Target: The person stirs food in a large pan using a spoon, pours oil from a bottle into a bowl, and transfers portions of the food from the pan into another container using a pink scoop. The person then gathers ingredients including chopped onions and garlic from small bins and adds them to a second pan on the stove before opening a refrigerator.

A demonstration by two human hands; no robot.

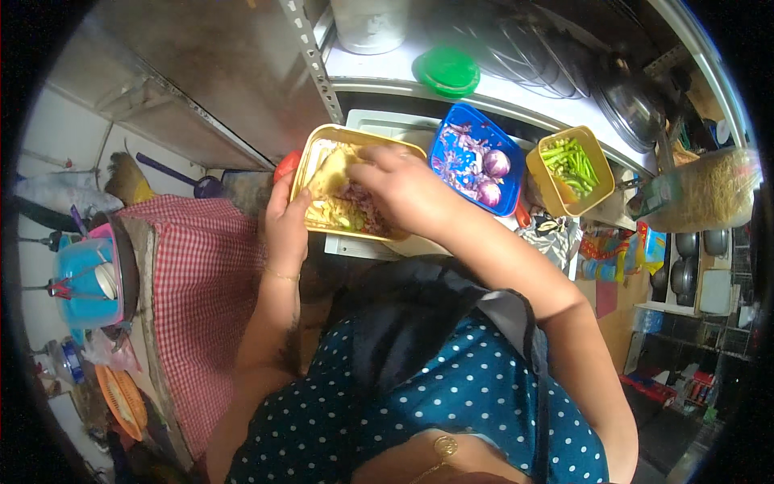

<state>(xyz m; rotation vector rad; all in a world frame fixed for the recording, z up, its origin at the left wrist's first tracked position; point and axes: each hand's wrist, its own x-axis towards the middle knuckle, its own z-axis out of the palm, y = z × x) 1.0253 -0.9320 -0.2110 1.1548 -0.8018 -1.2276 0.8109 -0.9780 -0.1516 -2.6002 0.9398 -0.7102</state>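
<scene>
My left hand (288, 209) grips the left side of a yellow plastic container (311, 136), thumb over the rim. Inside lie a large pale yellow piece of food (332, 172), yellow-green scraps (341, 219) and purplish onion bits (361, 196). My right hand (402, 187) reaches over the far right rim with its fingers down among the contents. Its fingertips are partly blurred, and whether they pinch anything cannot be seen. Just right of it, a blue plastic container (456, 175) holds two purple onions (497, 163) and chopped onion pieces (458, 138).
A second yellow container (547, 195) holds cut green beans (571, 163). Behind stands a white shelf with a green lid (448, 71) and metal cookware (632, 109). A bag of noodles (716, 190) is at right. Left are a red checked cloth (199, 290) and a blue basin (84, 272).
</scene>
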